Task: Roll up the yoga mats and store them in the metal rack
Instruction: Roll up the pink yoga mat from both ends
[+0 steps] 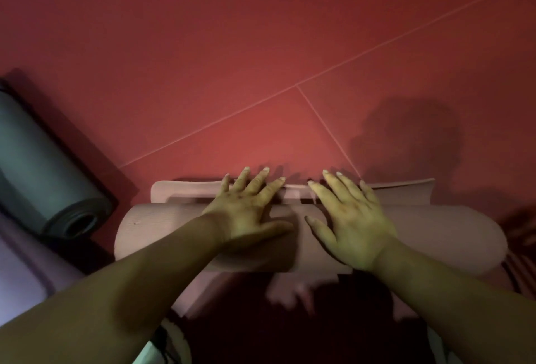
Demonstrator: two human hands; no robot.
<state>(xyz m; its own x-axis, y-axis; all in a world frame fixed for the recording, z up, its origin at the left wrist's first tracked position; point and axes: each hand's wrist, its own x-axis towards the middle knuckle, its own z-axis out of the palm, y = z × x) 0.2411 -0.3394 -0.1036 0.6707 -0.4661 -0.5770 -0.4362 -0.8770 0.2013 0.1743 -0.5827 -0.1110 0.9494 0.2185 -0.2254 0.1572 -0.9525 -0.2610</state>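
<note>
Pink foam yoga mat [162,227], almost fully rolled, lies crosswise under both hands on a red floor [261,59]. The left hand [246,212] rests palm-down on top of the roll, fingers straight and spread, tips reaching past it to the short unrolled flap [185,189] that lies flat just beyond. The right hand [351,224] lies close beside it, not touching, also flat with fingers fanned out, pressing on the roll. Neither hand curls around anything. Well to the left of the left hand, a grey rolled mat [37,166] lies at an angle, its open end facing the viewer. Nearer the left forearm, a pale purple mat [17,270] lies flat. Thin seam lines cross the floor beyond the fingertips.
</note>
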